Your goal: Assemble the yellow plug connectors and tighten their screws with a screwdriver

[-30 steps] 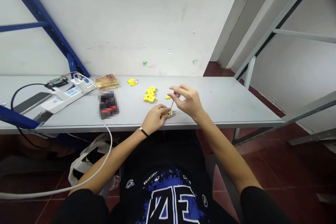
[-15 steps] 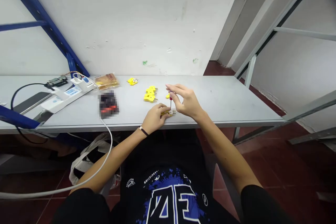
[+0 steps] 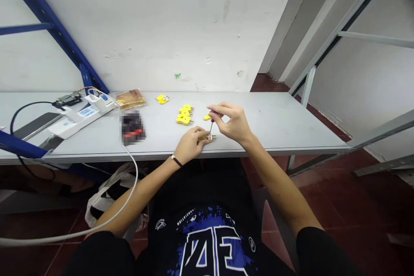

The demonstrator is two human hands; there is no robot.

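Steadying hand: the left hand (image 3: 189,144), thumb and fingers clamped on a yellow two-pin plug (image 3: 210,137) near the front edge of the grey table (image 3: 274,125).
Plug: at the left fingertips, mostly covered by them; its pins point right and a white part shows beside them.
Turning hand: the right hand (image 3: 234,123), above and to the right of the plug, thumb and fingers pinched together on a screwdriver (image 3: 211,127).
Screwdriver: handle largely hidden, a bit of red below the fingers, shaft down to the white part; the tip's exact seat is too small to tell.
Loose yellow pieces: one (image 3: 207,117) just beyond the right fingertips, a cluster of plugs (image 3: 184,119) left of it.
Since half a second ago: the shaft, then nearly upright, leans right at the top; the right fingers sit slightly further right; the left grip is unchanged.
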